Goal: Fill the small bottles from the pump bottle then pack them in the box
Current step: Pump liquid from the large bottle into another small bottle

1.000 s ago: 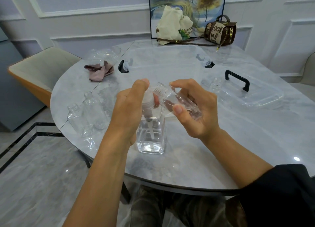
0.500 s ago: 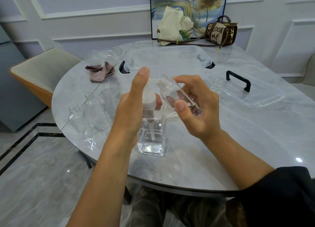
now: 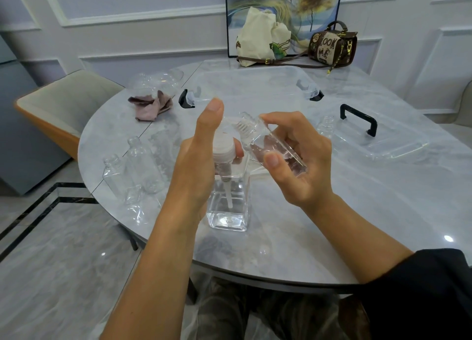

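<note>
**Small bottle tipped to the pump head**

A square clear plastic pump bottle (image 3: 229,206) stood upright near the 6 o'clock edge of the grey marble-patterned counter (image 3: 332,224), with clear liquid low in its base. The left hand (image 3: 199,166) came in from 7 o'clock, palm against the bottle's left side. Its grip was closed round the white pump collar, with the thumb tip showing at the collar's right and the forefinger straight up beside the pump head. The right hand (image 3: 304,168) reached in from 5 o'clock, wrist bent inward. Its grip held a small clear square-sided bottle (image 3: 270,148), thumb below and fingers above. That bottle lay tilted, its threaded mouth raised toward 11 o'clock, just beside the pump head; whether spout and mouth touched could not be told.

At 9 o'clock from the pump bottle, a cluster of empty clear small bottles (image 3: 138,160) stood on the counter. At 12 o'clock lay a clear plastic box with black latches (image 3: 255,84). At 2 o'clock lay a clear lid with a black handle (image 3: 383,145), with another small empty bottle (image 3: 327,125) just beside it. A crumpled mauve cloth (image 3: 153,105) lay at 10 o'clock.
</note>
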A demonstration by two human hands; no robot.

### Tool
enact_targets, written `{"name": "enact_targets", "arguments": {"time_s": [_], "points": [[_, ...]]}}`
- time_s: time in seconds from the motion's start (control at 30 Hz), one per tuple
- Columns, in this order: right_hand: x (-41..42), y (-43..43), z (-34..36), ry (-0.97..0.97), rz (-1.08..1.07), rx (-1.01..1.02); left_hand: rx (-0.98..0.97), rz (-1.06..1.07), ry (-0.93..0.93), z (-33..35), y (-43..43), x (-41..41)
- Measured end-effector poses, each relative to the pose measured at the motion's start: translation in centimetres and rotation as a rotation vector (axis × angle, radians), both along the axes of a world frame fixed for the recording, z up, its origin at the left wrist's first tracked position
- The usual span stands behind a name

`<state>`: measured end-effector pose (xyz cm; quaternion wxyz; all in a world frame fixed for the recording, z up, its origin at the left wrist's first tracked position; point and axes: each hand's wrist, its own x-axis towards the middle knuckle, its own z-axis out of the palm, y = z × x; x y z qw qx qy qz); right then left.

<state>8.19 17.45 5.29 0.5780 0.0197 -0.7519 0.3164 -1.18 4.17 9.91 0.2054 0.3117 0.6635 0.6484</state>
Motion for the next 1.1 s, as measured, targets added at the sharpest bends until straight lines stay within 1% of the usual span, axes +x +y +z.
{"name": "enact_targets", "arguments": {"time_s": [0.43, 0.63, 0.8, 1.1], "points": [[0.07, 0.42, -0.39, -0.04, 0.022, 0.018, 0.011, 0.06, -0.019, 0.24, 0.33, 0.03], [-0.04, 0.05, -0.05, -0.036, 0.029, -0.01, -0.036, 0.042, 0.031, 0.46, 0.08, 0.37], [-0.01, 0.15, 0.14, -0.029, 0.057, -0.045, -0.012, 0.045, 0.011, 0.31, 0.2, 0.56], [-0.06, 0.34, 0.17, -0.077, 0.063, -0.015, 0.044, 0.017, 0.019, 0.04, 0.0, 0.68]]}}
